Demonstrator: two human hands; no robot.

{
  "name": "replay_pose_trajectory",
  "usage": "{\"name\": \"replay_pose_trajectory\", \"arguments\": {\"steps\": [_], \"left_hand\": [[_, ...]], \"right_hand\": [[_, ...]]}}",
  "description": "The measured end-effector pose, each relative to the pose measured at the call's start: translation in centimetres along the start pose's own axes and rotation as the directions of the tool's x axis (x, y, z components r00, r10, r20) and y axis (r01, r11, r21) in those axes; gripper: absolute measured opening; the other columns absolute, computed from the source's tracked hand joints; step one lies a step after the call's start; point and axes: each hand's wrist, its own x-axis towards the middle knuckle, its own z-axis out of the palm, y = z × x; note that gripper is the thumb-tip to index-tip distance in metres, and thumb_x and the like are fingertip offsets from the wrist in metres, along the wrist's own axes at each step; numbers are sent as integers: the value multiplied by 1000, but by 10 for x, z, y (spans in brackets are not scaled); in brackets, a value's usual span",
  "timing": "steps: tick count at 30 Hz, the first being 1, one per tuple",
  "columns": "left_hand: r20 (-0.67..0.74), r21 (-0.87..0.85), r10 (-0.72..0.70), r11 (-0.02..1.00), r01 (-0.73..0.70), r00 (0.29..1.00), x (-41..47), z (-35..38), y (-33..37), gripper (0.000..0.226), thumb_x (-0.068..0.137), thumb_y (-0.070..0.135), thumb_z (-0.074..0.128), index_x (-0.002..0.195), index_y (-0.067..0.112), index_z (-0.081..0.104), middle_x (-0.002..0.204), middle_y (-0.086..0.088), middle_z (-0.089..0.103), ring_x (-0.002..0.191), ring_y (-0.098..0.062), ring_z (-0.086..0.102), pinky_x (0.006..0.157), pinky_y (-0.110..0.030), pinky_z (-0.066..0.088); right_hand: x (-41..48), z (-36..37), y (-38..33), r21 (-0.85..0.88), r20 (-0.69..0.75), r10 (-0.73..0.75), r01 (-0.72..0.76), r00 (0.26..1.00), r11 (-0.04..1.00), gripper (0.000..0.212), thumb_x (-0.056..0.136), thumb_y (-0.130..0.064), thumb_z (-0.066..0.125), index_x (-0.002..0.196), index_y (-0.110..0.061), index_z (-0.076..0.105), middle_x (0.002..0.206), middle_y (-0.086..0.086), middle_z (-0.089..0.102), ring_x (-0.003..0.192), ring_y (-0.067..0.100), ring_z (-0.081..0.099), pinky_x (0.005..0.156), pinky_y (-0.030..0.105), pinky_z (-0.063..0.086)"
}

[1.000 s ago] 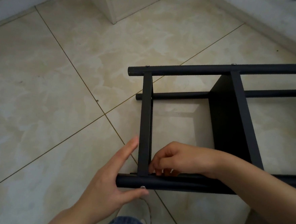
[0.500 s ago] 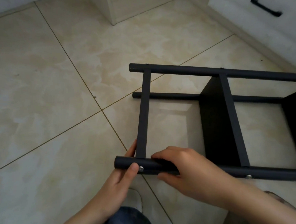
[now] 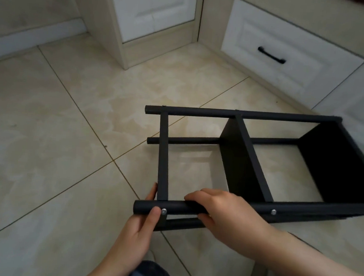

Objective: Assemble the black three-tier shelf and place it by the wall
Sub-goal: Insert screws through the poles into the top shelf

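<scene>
The black three-tier shelf (image 3: 248, 155) lies on its side on the tiled floor, three boards joined by round black poles. Silver screw heads show on the near pole (image 3: 301, 207). My left hand (image 3: 138, 227) holds the near pole's left end, thumb beside a screw head and fingers behind the pole. My right hand (image 3: 219, 211) grips the same pole just right of the end board, fingers curled over its top.
White cabinet doors (image 3: 155, 8) stand at the back. A drawer front with a black handle (image 3: 271, 55) runs along the right. A white skirting board (image 3: 33, 37) lines the wall at the left. Beige floor tiles (image 3: 46, 150) spread left of the shelf.
My right hand came out from behind the near pole and closed over its top. My left hand took hold of the pole's end. The view tilted up, showing the cabinets.
</scene>
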Motion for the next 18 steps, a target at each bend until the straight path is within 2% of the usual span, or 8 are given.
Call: {"name": "replay_pose_trajectory", "arguments": {"steps": [3, 5, 8, 11, 15, 18], "left_hand": [[15, 43, 39, 998, -40, 999, -3, 0, 30, 60, 83, 61, 44, 142, 53, 33, 112, 53, 55, 109, 34, 44, 82, 8, 32], [14, 61, 76, 995, -77, 997, -5, 0, 54, 62, 77, 70, 43, 138, 60, 31, 110, 57, 52, 110, 35, 41, 81, 9, 32], [7, 73, 131, 989, -131, 991, -10, 2, 92, 56, 74, 74, 42, 129, 63, 36, 130, 46, 46, 113, 32, 42, 80, 10, 32], [4, 88, 224, 971, -223, 975, -16, 4, 133, 64, 83, 65, 43, 145, 54, 31, 151, 35, 33, 139, 12, 33, 86, 12, 26], [5, 148, 334, 932, -331, 943, -26, 4, 186, 74, 85, 63, 44, 155, 43, 31, 154, 25, 38, 135, 10, 33, 80, 13, 25], [14, 197, 399, 898, -394, 917, -38, 3, 221, 77, 83, 67, 43, 155, 44, 30, 150, 26, 41, 133, 8, 36, 77, 11, 28]], "right_hand": [[-12, -18, -5, -28, -79, 17, -20, 997, 999, 42, 101, -23, 51, 139, -38, 44, 123, -14, 58, 109, 12, 59, 91, 34, 53], [-19, -34, -9, -54, -136, 21, -28, 991, 998, 41, 101, -24, 50, 139, -38, 43, 123, -14, 58, 109, 12, 58, 90, 35, 53], [-30, -57, -15, -150, -222, 24, -58, 975, 987, 39, 100, -26, 52, 137, -36, 42, 119, -12, 57, 108, 14, 55, 87, 35, 52], [-42, -78, -18, -218, -300, 94, -164, 949, 962, 41, 97, -19, 57, 132, -33, 41, 109, -9, 55, 98, 17, 53, 79, 36, 53], [-53, -101, -25, -108, -403, 149, -209, 903, 972, 39, 96, -13, 56, 122, -35, 37, 93, -7, 50, 79, 15, 53, 66, 38, 54], [-58, -117, -34, -27, -485, 127, -160, 865, 987, 37, 98, -20, 57, 120, -38, 34, 94, -7, 53, 79, 14, 57, 68, 36, 55]]}}
